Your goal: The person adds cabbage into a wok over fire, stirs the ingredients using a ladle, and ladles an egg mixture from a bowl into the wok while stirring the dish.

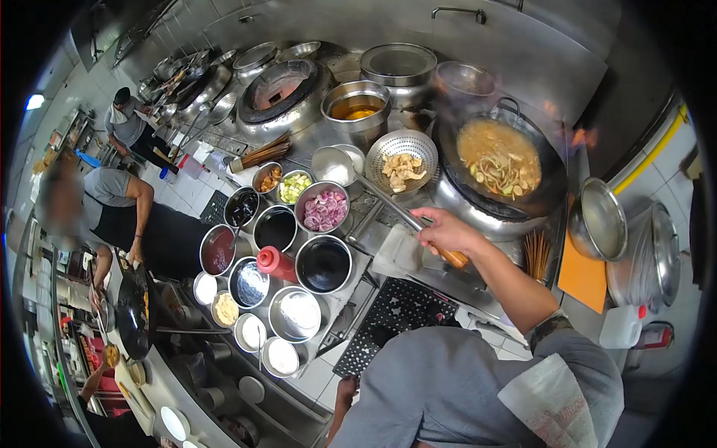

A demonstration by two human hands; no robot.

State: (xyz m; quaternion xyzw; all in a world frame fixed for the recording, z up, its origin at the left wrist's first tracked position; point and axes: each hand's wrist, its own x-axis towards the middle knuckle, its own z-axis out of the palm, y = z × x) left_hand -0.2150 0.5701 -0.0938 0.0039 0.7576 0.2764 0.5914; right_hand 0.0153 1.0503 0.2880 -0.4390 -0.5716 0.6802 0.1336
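My right hand is closed around the wooden-ended handle of a long metal ladle. The ladle's head reaches left, over the bowls beside the stove. Beyond it, a perforated strainer holds pale golden fried pieces. To the right of the strainer, a wok on the burner contains noodles and vegetables in bubbling brown broth. My left hand hangs low beside my body, partly hidden by it; its fingers do not show clearly.
Sliced red onions, a red squeeze bottle and several sauce bowls stand at left. Behind the strainer is a pot of oil. A metal bowl sits at right. A co-worker handles another wok; another person stands farther back.
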